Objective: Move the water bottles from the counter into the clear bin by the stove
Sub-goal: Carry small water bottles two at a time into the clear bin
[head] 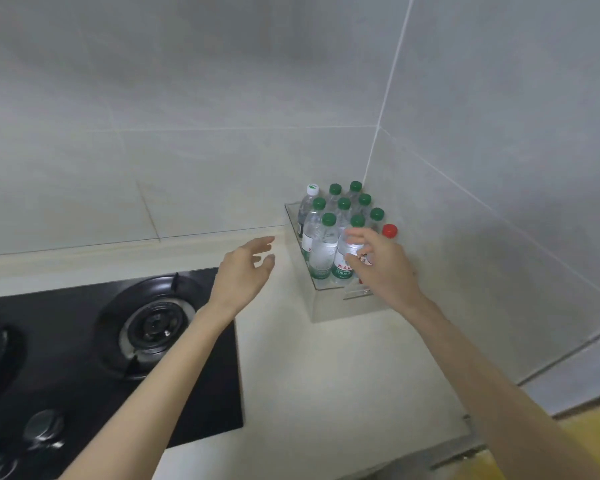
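Note:
A clear bin [329, 306] stands in the counter's back right corner, beside the stove. Several upright water bottles fill it, most with green caps [328, 219], one with a white cap [312, 189] at the back left and one with a red cap [389, 230] at the right. My right hand [385, 268] is at the bin's front right, thumb and fingers loosely spread around the front green-capped bottle [343, 268]; I cannot tell whether they touch it. My left hand [243, 271] hovers open just left of the bin, holding nothing.
A black gas stove [153, 323] with a burner and knobs [44, 427] lies at the left. The cream counter [326, 375] runs from the stove to the tiled side wall [499, 202]. Its front edge is at the lower right.

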